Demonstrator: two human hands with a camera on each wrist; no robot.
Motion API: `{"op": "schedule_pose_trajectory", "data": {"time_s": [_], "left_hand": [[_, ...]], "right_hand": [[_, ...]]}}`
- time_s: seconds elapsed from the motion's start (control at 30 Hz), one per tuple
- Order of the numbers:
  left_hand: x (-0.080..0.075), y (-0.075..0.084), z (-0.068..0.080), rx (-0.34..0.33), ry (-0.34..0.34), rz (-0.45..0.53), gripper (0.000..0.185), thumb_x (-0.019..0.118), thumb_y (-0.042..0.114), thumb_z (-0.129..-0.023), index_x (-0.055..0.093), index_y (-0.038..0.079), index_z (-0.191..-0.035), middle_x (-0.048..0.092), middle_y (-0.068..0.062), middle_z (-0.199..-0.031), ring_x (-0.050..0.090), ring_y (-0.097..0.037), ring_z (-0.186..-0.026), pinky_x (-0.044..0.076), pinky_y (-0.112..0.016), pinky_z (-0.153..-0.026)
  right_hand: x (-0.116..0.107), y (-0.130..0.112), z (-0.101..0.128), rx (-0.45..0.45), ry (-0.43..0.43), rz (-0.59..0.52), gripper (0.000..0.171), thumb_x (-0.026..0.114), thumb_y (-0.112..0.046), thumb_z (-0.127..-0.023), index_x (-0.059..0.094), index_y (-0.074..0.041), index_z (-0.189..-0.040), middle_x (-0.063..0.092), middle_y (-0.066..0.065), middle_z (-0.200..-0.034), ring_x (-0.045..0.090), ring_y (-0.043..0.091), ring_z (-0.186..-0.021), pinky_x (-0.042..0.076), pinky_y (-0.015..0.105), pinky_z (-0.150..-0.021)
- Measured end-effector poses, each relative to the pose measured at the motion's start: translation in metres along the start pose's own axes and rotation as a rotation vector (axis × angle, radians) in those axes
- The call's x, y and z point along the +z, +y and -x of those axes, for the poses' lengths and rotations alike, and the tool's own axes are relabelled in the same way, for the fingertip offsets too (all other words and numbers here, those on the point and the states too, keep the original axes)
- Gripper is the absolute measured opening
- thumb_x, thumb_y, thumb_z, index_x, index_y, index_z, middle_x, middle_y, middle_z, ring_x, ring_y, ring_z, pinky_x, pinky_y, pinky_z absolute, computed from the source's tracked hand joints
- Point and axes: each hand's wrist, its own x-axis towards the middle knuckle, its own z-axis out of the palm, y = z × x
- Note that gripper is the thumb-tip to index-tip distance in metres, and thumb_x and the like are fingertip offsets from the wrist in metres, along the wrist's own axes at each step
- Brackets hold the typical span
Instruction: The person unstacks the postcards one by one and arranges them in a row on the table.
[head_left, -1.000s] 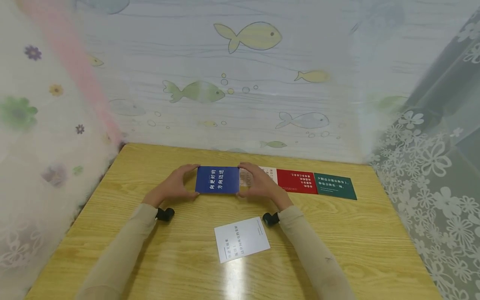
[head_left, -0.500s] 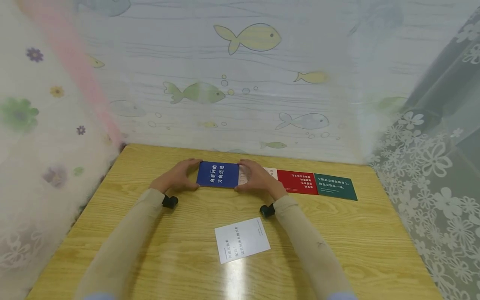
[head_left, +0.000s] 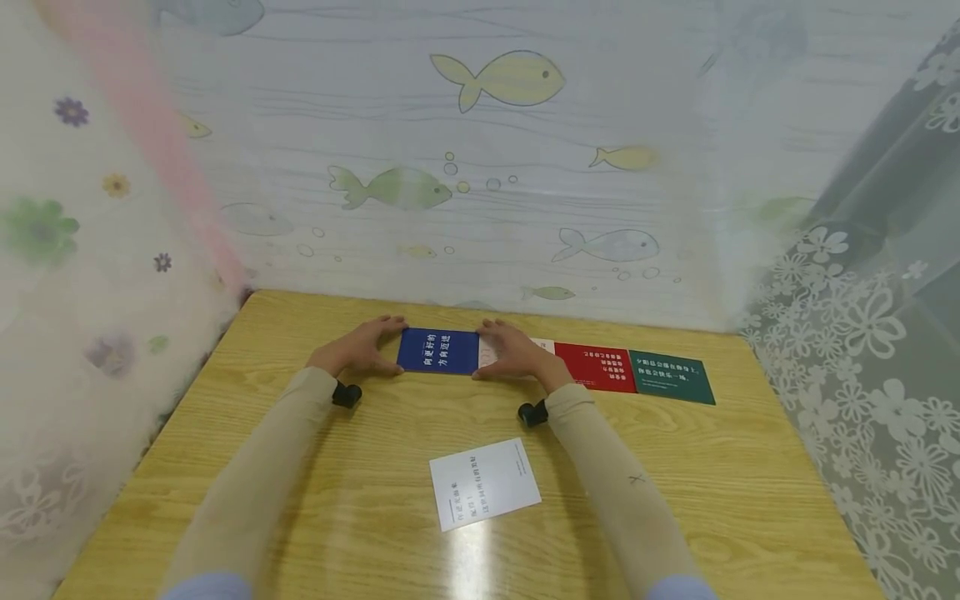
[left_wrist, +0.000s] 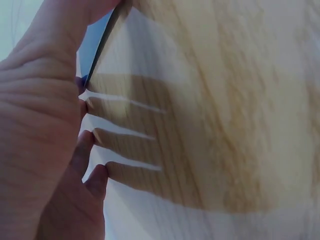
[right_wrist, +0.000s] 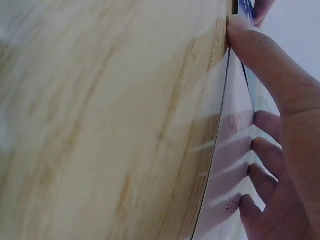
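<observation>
While the blue card (head_left: 438,351) is pinched at each end by the left hand (head_left: 358,353) and right hand (head_left: 516,357), it is being set beside the pale card (head_left: 542,345); release is judged the next requirement.

Counter (head_left: 675,467): light wood-grain top, glare patch near the front edge. One white card (head_left: 484,482) lies flat at front centre, slightly skewed, printed text facing up (too small to read). At the rear right, a red card (head_left: 603,367) and a green card (head_left: 671,377) lie flat side by side, edges touching, both bearing white text. A pale card (head_left: 542,344) shows partly just left of the red one. Behind the counter hangs a translucent fish-print curtain (head_left: 495,79); a floral lace curtain (head_left: 855,333) on the right, a flower-print curtain (head_left: 45,225) on the left.
</observation>
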Motion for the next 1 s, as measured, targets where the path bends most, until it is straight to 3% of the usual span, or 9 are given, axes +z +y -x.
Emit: {"op": "schedule_pose_trajectory", "data": {"time_s": [0.2, 0.4, 0.73, 1.0], "left_hand": [[0.0, 0.0, 0.001, -0.011, -0.023, -0.008, 0.091, 0.081, 0.029, -0.088, 0.03, 0.012, -0.161, 0.013, -0.01, -0.171, 0.005, -0.041, -0.156, 0.012, -0.064, -0.124], [0.004, 0.001, 0.003, 0.034, -0.014, -0.001, 0.091, 0.08, 0.031, -0.088, 0.03, 0.008, -0.16, 0.014, -0.014, -0.17, 0.003, -0.043, -0.156, 0.01, -0.065, -0.124], [0.006, -0.001, 0.004, 0.053, -0.001, 0.039, 0.091, 0.08, 0.03, -0.088, 0.03, 0.009, -0.161, 0.012, -0.014, -0.171, 0.001, -0.043, -0.156, 0.009, -0.066, -0.123], [0.008, -0.007, 0.003, 0.079, 0.007, 0.034, 0.094, 0.081, 0.032, -0.088, 0.028, 0.007, -0.161, 0.012, -0.016, -0.17, 0.002, -0.044, -0.156, 0.009, -0.067, -0.123]], "right_hand": [[0.001, 0.003, -0.001, -0.054, -0.006, 0.055, 0.092, 0.08, -0.046, -0.085, 0.037, -0.012, -0.159, 0.023, 0.009, -0.169, 0.014, 0.032, -0.158, 0.019, 0.053, -0.127], [0.004, 0.011, 0.0, -0.103, 0.004, 0.058, 0.092, 0.081, -0.043, -0.085, 0.038, -0.007, -0.157, 0.023, 0.011, -0.168, 0.016, 0.033, -0.157, 0.02, 0.051, -0.127], [0.006, 0.01, 0.005, -0.107, 0.031, 0.021, 0.089, 0.08, -0.037, -0.086, 0.037, -0.004, -0.157, 0.024, 0.015, -0.168, 0.017, 0.036, -0.156, 0.02, 0.054, -0.126], [0.006, 0.009, 0.004, -0.081, 0.028, 0.021, 0.089, 0.08, -0.04, -0.086, 0.037, -0.008, -0.157, 0.024, 0.011, -0.168, 0.018, 0.033, -0.157, 0.019, 0.05, -0.127]]}}
